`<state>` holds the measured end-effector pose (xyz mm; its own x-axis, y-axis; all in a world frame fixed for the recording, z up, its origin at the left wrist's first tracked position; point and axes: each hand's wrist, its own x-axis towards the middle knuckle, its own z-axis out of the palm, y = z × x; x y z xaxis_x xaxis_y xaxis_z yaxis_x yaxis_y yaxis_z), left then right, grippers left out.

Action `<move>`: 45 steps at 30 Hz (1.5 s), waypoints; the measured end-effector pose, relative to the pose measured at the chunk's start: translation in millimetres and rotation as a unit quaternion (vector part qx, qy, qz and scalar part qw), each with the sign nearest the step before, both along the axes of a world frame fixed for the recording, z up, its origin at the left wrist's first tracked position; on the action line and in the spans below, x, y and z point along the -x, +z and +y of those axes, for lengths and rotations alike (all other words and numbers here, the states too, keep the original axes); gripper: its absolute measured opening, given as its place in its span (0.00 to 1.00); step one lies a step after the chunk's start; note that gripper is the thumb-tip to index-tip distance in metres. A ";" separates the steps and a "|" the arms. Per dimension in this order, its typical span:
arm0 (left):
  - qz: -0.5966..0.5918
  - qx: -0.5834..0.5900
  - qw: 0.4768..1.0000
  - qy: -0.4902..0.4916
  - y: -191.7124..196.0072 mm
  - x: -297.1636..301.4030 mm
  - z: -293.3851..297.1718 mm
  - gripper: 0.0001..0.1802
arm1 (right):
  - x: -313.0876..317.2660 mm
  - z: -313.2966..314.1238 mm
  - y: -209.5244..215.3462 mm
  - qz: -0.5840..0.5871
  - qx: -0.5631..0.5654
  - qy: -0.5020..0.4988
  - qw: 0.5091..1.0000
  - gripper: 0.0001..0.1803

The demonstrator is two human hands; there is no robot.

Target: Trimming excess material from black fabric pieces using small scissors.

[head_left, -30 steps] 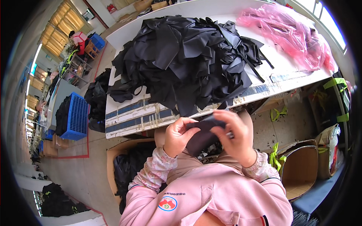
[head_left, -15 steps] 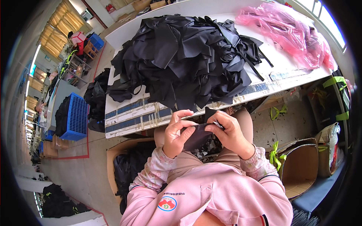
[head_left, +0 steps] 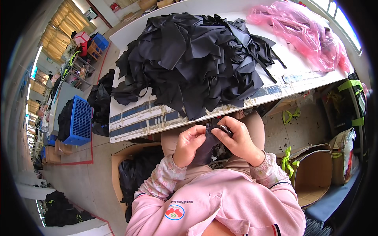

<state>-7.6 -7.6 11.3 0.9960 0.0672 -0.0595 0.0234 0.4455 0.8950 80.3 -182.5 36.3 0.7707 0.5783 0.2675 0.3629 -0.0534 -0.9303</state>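
**Two Hands Pinch One Piece of Black Fabric in Front of the Counter**

The counter (head_left: 122,136) is white, with worn tape on its near edge. Just before this edge, over the lap, the left hand (head_left: 189,144) and the right hand (head_left: 238,139) are close to each other. Between them is the piece of black fabric (head_left: 204,151), which hangs downward on the person's side of the counter.

The fingers of the left hand are pressed together, thumb against forefinger, and they pinch the upper edge of the fabric. The fingers of the right hand are also closed: thumb and forefinger pinch the fabric near the same place. In this hand there is also a small shiny object (head_left: 225,129), which sticks out only a little between the fingers; its kind cannot be told.

The fingertips of both hands are partly hidden in the dark folds, and the lower end of the fabric is difficult to separate from the dark things under the counter. On the counter lies a large pile of black pieces (head_left: 189,59); at the counter's right end, a pink plastic sheet (head_left: 303,35) covers something that is hard to make out.
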 end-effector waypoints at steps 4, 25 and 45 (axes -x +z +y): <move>-0.092 -0.160 0.983 0.007 8.2 -1.9 -2.9 0.12 | 0.2 2.4 -2.0 -0.003 0.007 -0.009 1.000 0.10; -0.060 -0.051 0.997 0.025 0.2 -3.7 -7.3 0.09 | -12.4 8.1 -31.3 0.112 -0.040 0.029 0.992 0.14; -0.174 -0.222 0.942 0.182 -15.8 -2.5 -12.6 0.10 | 25.0 -0.1 -20.4 0.280 -0.030 0.123 0.952 0.15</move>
<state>-5.0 -20.2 -4.5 0.8560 0.3496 0.3808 -0.3880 -0.0524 0.9202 55.2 -182.6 15.9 0.6452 0.7565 -0.1069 -0.1966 0.0292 -0.9800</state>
